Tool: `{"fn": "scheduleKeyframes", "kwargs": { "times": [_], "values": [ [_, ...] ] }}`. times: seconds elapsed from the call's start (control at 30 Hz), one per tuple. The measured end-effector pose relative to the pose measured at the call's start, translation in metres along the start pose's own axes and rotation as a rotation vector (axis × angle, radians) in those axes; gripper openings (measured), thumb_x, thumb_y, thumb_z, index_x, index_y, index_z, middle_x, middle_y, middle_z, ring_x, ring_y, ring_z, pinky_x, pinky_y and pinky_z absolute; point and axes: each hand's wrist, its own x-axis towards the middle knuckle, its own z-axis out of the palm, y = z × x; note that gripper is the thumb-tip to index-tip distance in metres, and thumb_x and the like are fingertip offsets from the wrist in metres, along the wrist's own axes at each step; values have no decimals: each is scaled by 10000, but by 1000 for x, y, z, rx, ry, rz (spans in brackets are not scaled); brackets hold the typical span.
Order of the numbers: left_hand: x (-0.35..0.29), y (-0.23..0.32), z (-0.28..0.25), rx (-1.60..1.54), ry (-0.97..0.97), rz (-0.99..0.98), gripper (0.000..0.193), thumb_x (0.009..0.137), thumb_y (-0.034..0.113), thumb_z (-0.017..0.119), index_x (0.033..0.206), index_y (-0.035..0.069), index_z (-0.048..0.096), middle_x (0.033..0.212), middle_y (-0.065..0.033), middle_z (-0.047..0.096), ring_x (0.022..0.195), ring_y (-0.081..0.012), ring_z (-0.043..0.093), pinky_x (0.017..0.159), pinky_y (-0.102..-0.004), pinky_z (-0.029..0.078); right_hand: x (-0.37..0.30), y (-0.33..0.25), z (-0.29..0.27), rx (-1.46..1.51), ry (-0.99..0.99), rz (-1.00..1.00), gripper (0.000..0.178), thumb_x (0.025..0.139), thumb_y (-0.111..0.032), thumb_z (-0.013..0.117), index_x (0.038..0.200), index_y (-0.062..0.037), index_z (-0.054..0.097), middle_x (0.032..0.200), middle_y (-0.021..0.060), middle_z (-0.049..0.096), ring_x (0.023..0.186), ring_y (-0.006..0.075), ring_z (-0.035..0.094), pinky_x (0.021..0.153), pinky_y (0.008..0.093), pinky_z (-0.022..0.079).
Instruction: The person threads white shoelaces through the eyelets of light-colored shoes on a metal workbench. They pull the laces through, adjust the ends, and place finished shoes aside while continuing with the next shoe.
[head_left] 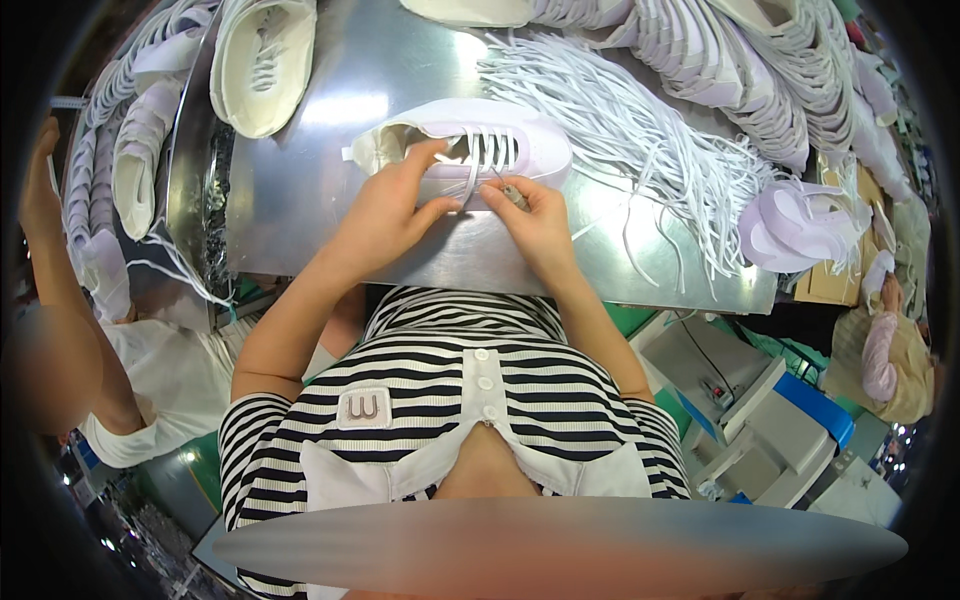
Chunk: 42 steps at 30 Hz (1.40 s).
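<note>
Striped shirt [430,440] — beyond left grip [390,208] and right grip [541,226] lies pale shoe [465,116].

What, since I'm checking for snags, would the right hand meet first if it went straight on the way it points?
Likely the pale shoe, at its laced side: the right hand points up and left toward the laces, gripping a small tool. Depth is unclear.

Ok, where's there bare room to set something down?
Bare table shows left of the middle shoe, below the upper-left shoe, and a smaller patch between the right hand and the loose laces. Laces and stacked shoe uppers crowd the upper right.
</note>
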Motion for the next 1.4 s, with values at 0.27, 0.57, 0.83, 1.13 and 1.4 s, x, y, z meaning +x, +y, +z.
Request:
{"fn": "scheduleKeyframes", "kwargs": {
  "times": [0.27, 0.57, 0.83, 1.13, 1.4],
  "values": [
    [2, -3, 0, 55, -68, -127, 253, 901, 117, 634, 1137, 57, 569, 912, -197, 670, 855, -393, 642, 723, -426, 492, 6, -4, 22, -14, 6, -10, 188, 849, -196, 747, 904, -18, 717, 712, -15, 655, 653, 40, 533, 596, 220, 434],
    [3, -12, 3, -40, -51, -48, 300, 873, 257, 693, 1086, 58, 621, 896, -195, 680, 827, -371, 652, 718, -415, 500, 24, -20, 11, 81, 48, -117, 143, 879, -161, 718, 893, -25, 675, 699, -41, 590, 653, 27, 481, 573, 210, 396],
    [5, 0, 9, 82, 67, -115, 259, 854, 279, 718, 989, 67, 655, 766, -155, 667, 676, -337, 645, 609, -408, 489, -5, -16, 0, -167, -65, -194, 256, 925, -201, 658, 1073, -41, 524, 799, 103, 669, 680, 209, 626, 623, 316, 472],
    [3, -6, 14, 86, 147, 4, 245, 826, 229, 750, 978, 60, 659, 720, -146, 650, 630, -320, 639, 570, -397, 487, -2, -9, -3, -197, -128, -169, 201, 920, -178, 652, 939, -13, 538, 725, 135, 670, 645, 255, 665, 600, 351, 486],
    [-3, -13, 19, 163, 94, 239, 191, 834, 154, 720, 1001, 75, 671, 811, -131, 676, 680, -304, 653, 590, -387, 495, 11, -29, 10, -314, -167, 6, 231, 926, -224, 636, 923, -10, 550, 719, 145, 672, 662, 263, 676, 614, 360, 494]
  ]
}}
